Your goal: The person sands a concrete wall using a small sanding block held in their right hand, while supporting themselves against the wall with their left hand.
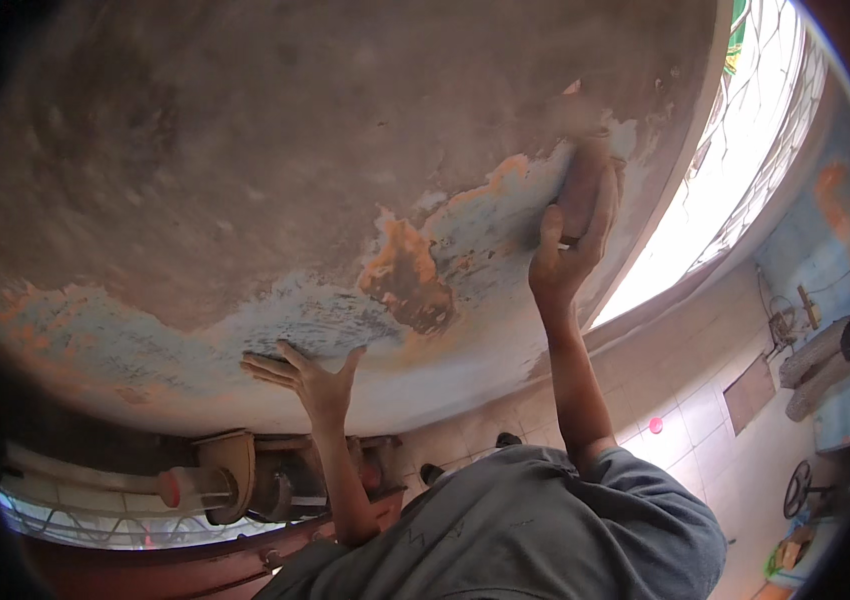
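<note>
A wall (245, 187) fills the view before me, with a rough grey-brown upper area and a lower band of worn light-blue paint. Orange patches (406, 262) show around the middle of that band. My left hand (312, 375) rests on the wall with its fingers spread and nothing held. Farther right and higher up, my right hand (575, 240) grips a flat brownish block (582, 191) against the wall, its thumb on one side and fingers on the other. The block's far end is blurred, and its exact kind cannot be told.
A bright window with a curved metal grille (740, 150) borders the wall at right. Shelving with jars (245, 480) stands at lower left. On the tiled floor (620, 390) lie a round red thing (656, 425) and a brown square (749, 394). Another person's legs (819, 360) show at far right.
</note>
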Demonstrator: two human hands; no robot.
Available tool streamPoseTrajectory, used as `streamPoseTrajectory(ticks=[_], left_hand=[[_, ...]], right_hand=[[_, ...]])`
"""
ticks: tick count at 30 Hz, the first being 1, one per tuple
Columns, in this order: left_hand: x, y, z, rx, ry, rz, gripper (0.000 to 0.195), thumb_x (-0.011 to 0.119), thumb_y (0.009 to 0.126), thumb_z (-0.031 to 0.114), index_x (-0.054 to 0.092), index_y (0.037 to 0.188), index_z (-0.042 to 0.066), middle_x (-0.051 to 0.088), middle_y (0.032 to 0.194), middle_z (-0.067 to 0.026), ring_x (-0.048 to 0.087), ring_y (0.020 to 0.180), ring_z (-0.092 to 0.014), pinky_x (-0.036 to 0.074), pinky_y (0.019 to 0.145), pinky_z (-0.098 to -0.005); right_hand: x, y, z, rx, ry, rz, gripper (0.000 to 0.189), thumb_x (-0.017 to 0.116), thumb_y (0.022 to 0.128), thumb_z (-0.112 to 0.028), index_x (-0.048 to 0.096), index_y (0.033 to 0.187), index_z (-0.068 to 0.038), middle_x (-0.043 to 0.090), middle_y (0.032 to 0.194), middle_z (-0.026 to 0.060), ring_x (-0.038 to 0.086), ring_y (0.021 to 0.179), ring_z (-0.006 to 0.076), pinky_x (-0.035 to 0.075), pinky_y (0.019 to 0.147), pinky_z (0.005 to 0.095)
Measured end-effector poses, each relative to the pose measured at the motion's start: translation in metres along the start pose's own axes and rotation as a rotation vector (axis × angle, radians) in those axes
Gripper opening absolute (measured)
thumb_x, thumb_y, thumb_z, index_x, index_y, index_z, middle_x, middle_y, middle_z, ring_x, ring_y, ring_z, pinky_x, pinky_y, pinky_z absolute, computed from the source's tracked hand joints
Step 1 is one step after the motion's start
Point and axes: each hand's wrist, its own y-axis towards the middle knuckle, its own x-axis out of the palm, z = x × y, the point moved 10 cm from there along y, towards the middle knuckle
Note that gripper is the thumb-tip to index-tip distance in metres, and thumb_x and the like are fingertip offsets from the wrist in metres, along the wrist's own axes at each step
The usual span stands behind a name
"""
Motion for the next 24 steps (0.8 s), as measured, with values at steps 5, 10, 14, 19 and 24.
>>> streamPoseTrajectory(ticks=[5,10,14,19,24], left_hand=[[0.0,0.001,0.002,0.018,0.014,0.016,0.13,0.076,0.062,0.057,-0.011,0.144,0.004,-0.025,0.139,-0.0372,-0.022,0.129,-0.055,0.0,0.099,-0.0724],[0.0,0.0,0.003,0.001,0.018,0.002,0.13,0.078,0.063,0.054,-0.01,0.143,0.003,-0.025,0.139,-0.0369,-0.022,0.129,-0.055,0.0,0.099,-0.072],[-0.002,0.002,0.008,0.017,0.013,0.019,0.129,0.078,0.062,0.052,-0.01,0.144,0.003,-0.025,0.14,-0.0357,-0.022,0.129,-0.055,0.0,0.099,-0.0719],[0.006,-0.003,-0.005,-0.032,-0.032,-0.015,0.125,0.068,0.067,0.066,-0.013,0.145,0.012,-0.026,0.139,-0.0377,-0.022,0.127,-0.057,-0.002,0.097,-0.0731],[0.003,0.0,0.003,-0.001,-0.019,-0.015,0.125,0.067,0.068,0.065,-0.014,0.144,0.009,-0.025,0.138,-0.0379,-0.023,0.127,-0.057,-0.003,0.097,-0.0726]], right_hand=[[0.054,-0.038,-0.005,-0.598,-0.659,-0.241,0.059,0.059,0.075,-0.002,0.042,0.131,-0.002,0.041,0.137,0.0173,0.042,0.123,0.032,0.026,0.104,0.0512],[0.003,0.013,0.001,-0.136,-0.303,0.193,0.046,0.059,0.077,0.0,0.053,0.122,-0.003,0.053,0.126,0.0134,0.043,0.124,0.0308,0.026,0.107,0.049],[0.052,-0.021,-0.015,-0.512,-0.509,-0.155,0.047,0.062,0.075,-0.003,0.055,0.121,-0.006,0.05,0.129,0.0124,0.041,0.126,0.0297,0.027,0.106,0.0486],[0.006,0.024,-0.007,-0.08,-0.381,0.082,0.049,0.066,0.071,-0.005,0.059,0.118,-0.018,0.052,0.126,0.0044,0.042,0.125,0.0285,0.027,0.106,0.0492],[0.046,-0.007,0.005,-0.32,-0.526,-0.21,0.05,0.063,0.076,-0.006,0.055,0.122,-0.021,0.048,0.132,0.003,0.04,0.127,0.0276,0.028,0.105,0.0485]])
